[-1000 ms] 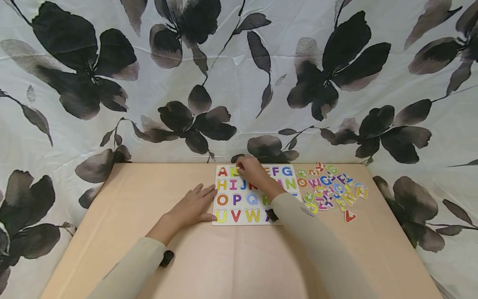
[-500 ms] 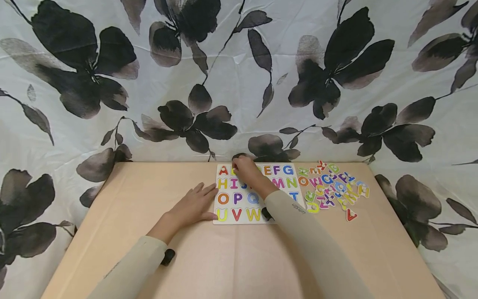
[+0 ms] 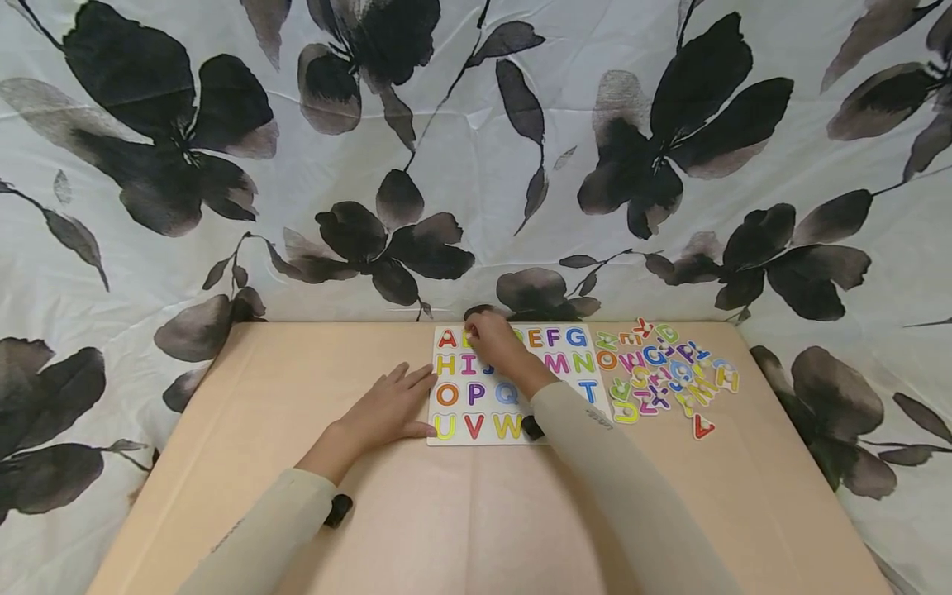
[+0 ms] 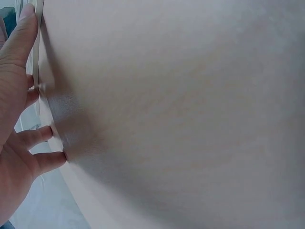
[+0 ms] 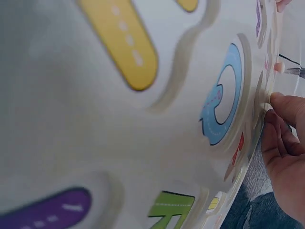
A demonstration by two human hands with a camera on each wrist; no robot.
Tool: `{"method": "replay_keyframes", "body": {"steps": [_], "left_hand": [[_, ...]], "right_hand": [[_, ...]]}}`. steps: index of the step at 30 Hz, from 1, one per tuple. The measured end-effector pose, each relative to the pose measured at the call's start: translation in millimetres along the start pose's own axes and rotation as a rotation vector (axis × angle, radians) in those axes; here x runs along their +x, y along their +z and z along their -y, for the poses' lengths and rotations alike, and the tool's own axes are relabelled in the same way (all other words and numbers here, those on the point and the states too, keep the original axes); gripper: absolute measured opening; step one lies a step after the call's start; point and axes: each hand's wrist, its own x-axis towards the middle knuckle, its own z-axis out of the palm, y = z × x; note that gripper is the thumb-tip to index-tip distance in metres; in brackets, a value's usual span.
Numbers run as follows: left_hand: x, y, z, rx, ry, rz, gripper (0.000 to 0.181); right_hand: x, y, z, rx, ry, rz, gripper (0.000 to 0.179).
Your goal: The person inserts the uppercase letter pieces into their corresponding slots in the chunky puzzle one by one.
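Note:
A white alphabet puzzle board (image 3: 487,409) with rows of coloured letters lies near the table's far edge. My left hand (image 3: 383,409) rests at the board's left edge, fingers extended; the left wrist view shows its fingertips along that edge. Over the top row, just right of the orange A (image 3: 447,337), my right hand (image 3: 497,343) pinches a yellow-green letter piece (image 3: 468,340), mostly covered by the fingers. In the right wrist view the thumb and curled fingers of the right hand (image 5: 288,152) meet at the board, beyond the blue Q (image 5: 224,100).
Loose coloured letter pieces (image 3: 654,372) lie in a heap beside the board's right edge. One red piece (image 3: 702,426) sits apart, closer to the front. Behind the peach-coloured table (image 3: 372,512) hangs a white cloth (image 3: 476,149) with dark flowers.
My right hand has lowered slightly over the top row, and less of the yellow-green piece shows. My left hand has stayed at the board's edge.

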Motion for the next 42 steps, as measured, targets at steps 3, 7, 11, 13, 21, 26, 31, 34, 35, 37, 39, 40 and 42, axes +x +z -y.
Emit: {"method": "replay_keyframes", "body": {"steps": [3, 7, 11, 13, 21, 26, 31, 34, 35, 37, 39, 40, 42], "left_hand": [[0.4, -1.7, 0.0, 0.002, -0.001, -0.005, 0.095], [1.0, -3.4, 0.3, -0.001, -0.008, 0.004, 0.095], [1.8, -4.1, -0.1, -0.002, -0.008, 0.009, 0.095], [2.5, -4.2, -0.8, -0.001, -0.008, 0.013, 0.095], [1.0, -4.3, -2.5, -0.006, 0.0, 0.001, 0.095], [-1.2, -3.2, -0.7, -0.007, -0.01, 0.001, 0.095], [-1.2, -2.0, -0.9, -0.022, -0.006, 0.012, 0.095], [-1.4, -1.2, -1.0, -0.016, -0.01, 0.017, 0.096], [-1.5, -1.0, -1.0, -0.013, -0.01, 0.016, 0.096], [-1.5, -0.8, -1.1, -0.009, -0.007, 0.011, 0.096], [-1.6, -0.7, -1.4, -0.007, 0.001, 0.004, 0.095], [-1.7, -0.6, -1.5, -0.007, 0.003, 0.0, 0.095], [-1.9, -0.6, -2.1, -0.008, 0.009, -0.004, 0.094]], "right_hand": [[-3.0, -4.2, -1.7, 0.043, 0.002, -0.032, 0.021], [-10.1, -13.9, -5.4, 0.098, -0.001, -0.052, 0.019], [-21.9, -26.6, -13.8, 0.161, 0.008, -0.052, 0.02], [-28.5, -33.2, -21.0, 0.174, 0.014, -0.057, 0.021], [-52.9, -58.0, -58.2, 0.143, 0.034, -0.101, 0.02], [-68.8, -70.1, -79.8, 0.13, 0.078, -0.102, 0.023], [-89.1, -84.3, -104.2, 0.148, 0.145, -0.095, 0.027], [-100.3, -93.6, -121.3, 0.164, 0.16, -0.097, 0.028], [-104.2, -96.7, -127.2, 0.166, 0.171, -0.101, 0.029], [-112.5, -104.0, -139.4, 0.157, 0.173, -0.113, 0.029], [-122.2, -111.5, -151.5, 0.146, 0.185, -0.131, 0.029], [-127.0, -115.3, -157.6, 0.135, 0.186, -0.144, 0.028], [-136.7, -122.5, -170.7, 0.11, 0.178, -0.175, 0.026]]}}
